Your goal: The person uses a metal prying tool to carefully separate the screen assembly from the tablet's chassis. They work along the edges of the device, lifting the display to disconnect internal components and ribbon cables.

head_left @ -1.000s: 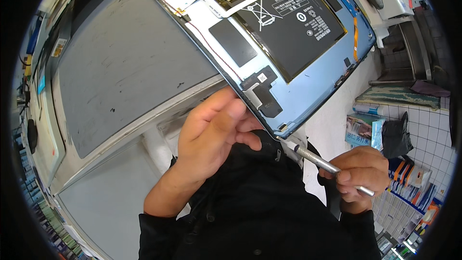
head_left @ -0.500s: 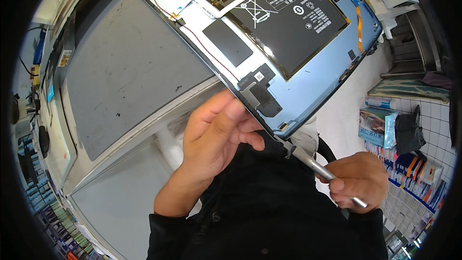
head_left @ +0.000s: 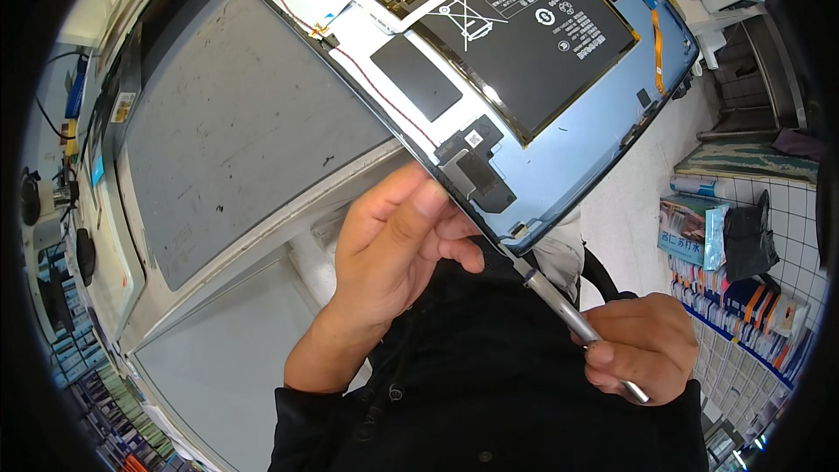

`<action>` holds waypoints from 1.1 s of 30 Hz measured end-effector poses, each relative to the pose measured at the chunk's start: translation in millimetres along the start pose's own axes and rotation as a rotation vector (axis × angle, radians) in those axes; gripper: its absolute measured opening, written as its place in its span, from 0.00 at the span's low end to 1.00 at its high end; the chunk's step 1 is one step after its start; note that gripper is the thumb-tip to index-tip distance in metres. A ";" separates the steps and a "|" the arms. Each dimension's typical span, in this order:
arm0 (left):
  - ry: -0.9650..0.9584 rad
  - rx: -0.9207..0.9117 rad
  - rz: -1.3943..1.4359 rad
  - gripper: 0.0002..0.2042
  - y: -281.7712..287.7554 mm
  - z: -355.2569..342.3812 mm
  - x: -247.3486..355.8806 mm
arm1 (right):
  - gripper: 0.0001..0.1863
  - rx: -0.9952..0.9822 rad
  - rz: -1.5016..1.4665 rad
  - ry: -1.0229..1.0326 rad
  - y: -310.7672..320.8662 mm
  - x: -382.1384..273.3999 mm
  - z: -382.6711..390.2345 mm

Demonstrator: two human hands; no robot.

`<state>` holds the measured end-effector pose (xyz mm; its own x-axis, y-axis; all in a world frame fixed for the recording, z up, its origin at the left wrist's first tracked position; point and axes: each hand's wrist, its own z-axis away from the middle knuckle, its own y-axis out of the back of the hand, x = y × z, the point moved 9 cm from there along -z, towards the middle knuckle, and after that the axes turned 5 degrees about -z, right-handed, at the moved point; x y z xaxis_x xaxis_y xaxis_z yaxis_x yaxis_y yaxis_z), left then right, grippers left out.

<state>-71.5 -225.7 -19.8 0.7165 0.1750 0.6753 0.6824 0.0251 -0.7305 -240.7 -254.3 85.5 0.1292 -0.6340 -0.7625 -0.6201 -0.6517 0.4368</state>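
Note:
An opened tablet [head_left: 577, 122] with a blue inner casing, dark battery [head_left: 533, 52], speaker module [head_left: 474, 170] and orange ribbon cable [head_left: 658, 52] fills the upper middle, tilted. My left hand [head_left: 393, 253] grips its lower-left edge, thumb along the rim, fingertips partly hidden underneath. My right hand [head_left: 638, 350], below the tablet, is closed on a slim silver handled tool [head_left: 551, 297]. The tool's thin tip is at the tablet's bottom corner; whether it touches the rim is unclear.
A worn grey mat [head_left: 245, 122] covers the white bench [head_left: 253, 297] at left. A dark metal sink or unit [head_left: 752, 70] is at upper right. Below it, right, are a blue pack [head_left: 686, 236], a black bag [head_left: 747, 245] and paper bundles [head_left: 725, 315] on a tiled surface.
My right hand and the tool have moved downward, with the handle now at a steeper angle. The tablet and my left hand have shifted slightly right in view.

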 end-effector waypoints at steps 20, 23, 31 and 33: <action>0.010 0.053 -0.007 0.20 1.3 0.4 -1.3 | 0.16 0.030 -0.007 0.011 -2.2 2.4 0.2; 0.003 0.006 0.024 0.20 0.3 1.0 -1.5 | 0.16 0.026 -0.016 0.012 -2.4 2.3 -2.5; 0.016 0.014 -0.005 0.19 1.4 1.5 -2.7 | 0.15 0.033 -0.026 0.001 -3.6 4.4 -9.6; 0.025 0.015 0.006 0.19 2.8 1.7 -4.2 | 0.15 0.036 -0.023 0.000 -3.7 5.0 -11.1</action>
<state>-72.8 -224.7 -24.8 0.7240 0.1505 0.6732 0.6761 0.0389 -0.7358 -229.2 -259.7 85.3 0.1435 -0.6187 -0.7724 -0.6442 -0.6509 0.4017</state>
